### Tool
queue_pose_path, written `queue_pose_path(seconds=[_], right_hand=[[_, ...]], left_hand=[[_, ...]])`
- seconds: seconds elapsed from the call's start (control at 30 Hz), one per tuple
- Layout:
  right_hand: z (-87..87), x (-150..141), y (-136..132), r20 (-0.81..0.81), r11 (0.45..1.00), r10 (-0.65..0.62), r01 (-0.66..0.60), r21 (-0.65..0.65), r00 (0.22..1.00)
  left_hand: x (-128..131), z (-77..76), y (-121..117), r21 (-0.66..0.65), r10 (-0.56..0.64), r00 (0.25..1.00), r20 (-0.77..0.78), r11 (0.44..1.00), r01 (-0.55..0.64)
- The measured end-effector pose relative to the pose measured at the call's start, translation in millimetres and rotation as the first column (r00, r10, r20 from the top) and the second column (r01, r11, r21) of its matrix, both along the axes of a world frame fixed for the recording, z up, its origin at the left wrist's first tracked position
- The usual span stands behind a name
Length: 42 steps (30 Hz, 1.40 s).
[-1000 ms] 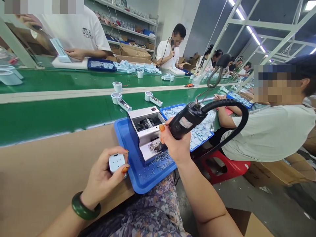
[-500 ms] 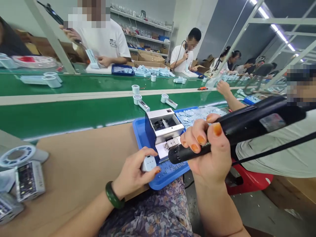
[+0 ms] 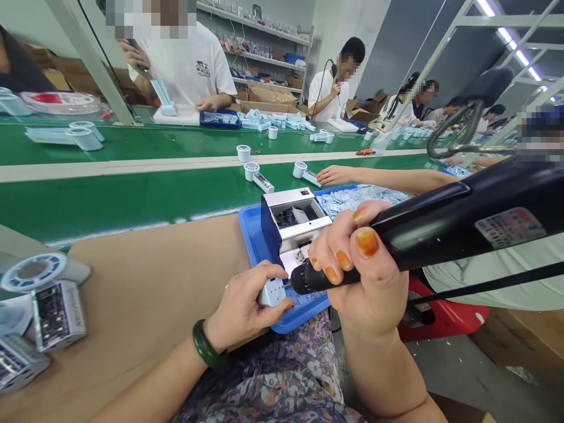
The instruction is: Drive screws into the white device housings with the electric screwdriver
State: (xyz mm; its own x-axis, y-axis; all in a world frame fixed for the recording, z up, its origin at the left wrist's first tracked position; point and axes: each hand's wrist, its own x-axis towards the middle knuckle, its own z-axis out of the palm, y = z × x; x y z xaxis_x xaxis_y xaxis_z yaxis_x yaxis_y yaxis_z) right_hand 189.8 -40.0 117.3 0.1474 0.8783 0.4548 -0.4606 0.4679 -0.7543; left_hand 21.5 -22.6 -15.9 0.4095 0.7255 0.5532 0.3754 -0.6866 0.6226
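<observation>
One plastic housing (image 3: pixel 272 292) inside left grip (image 3: pixel 244 305)

Place: factory assembly workshop
Belt: green conveyor belt (image 3: pixel 132 205), 12 o'clock
Shelves: stocked storage shelves (image 3: pixel 264 44), 12 o'clock
Workers: people (image 3: pixel 328 94) along the belt, 1 o'clock

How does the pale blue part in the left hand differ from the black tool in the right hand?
The pale blue part is small and boxy with small holes; the black rotary tool is long, slim and labelled. The left hand cups the part; the right hand grips the tool. Both are over the blue tray.
</observation>
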Motion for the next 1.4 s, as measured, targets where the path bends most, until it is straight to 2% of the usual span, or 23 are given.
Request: queue_pose_path(seconds=[0.2, 0.57, 0.7, 0.87, 0.97, 1.07, 1.27, 1.4], right_hand=[[-5.9, -1, -2, 0.005, 1.0, 0.011, -0.011, 0.02, 1.0], [-7.6, -3, 0, 0.098, 1.0, 0.008, -0.009, 0.009, 0.995], [-8.2, -5, 3, 0.085, 0.998, 0.05, -0.052, 0.027, 0.995], [-3.3, -15, 11, 0.112, 0.993, 0.118, -0.118, -0.012, 0.987], [-3.0, -23, 16, 0.157, 0.995, 0.097, -0.097, -0.008, 0.983], [-6.1, -24, 19, 0.131, 0.996, 0.095, -0.094, -0.007, 0.987], [-11.4, 11, 21, 0.071, 0.983, 0.182, -0.18, -0.035, 0.981], [-9.4, 36, 20, 0.06, 0.998, 0.064, -0.065, 0.015, 0.996]], left_hand=[[-1, -2.4, 1, -0.009, -0.012, 1.0, 0.012, 1.0, 0.013], [0, 3.6, 0, -0.014, 0.005, 0.999, 0.034, 1.0, -0.005], [1, 4.5, -1, -0.012, -0.008, 0.999, 0.04, 1.0, 0.008], [-1, 2.6, 0, -0.026, 0.023, 0.999, 0.039, 0.999, -0.022], [-1, 1.3, 1, 0.01, 0.043, 0.997, 0.06, 0.999, -0.044], [-3, -0.8, 3, 0.012, 0.045, 0.997, 0.068, 0.999, -0.046], [-16, -13.8, 9, -0.099, -0.049, 0.998, 0.033, 0.994, 0.052], [-18, -15.9, 13, -0.171, -0.03, 1.0, -0.002, 0.985, 0.029]])
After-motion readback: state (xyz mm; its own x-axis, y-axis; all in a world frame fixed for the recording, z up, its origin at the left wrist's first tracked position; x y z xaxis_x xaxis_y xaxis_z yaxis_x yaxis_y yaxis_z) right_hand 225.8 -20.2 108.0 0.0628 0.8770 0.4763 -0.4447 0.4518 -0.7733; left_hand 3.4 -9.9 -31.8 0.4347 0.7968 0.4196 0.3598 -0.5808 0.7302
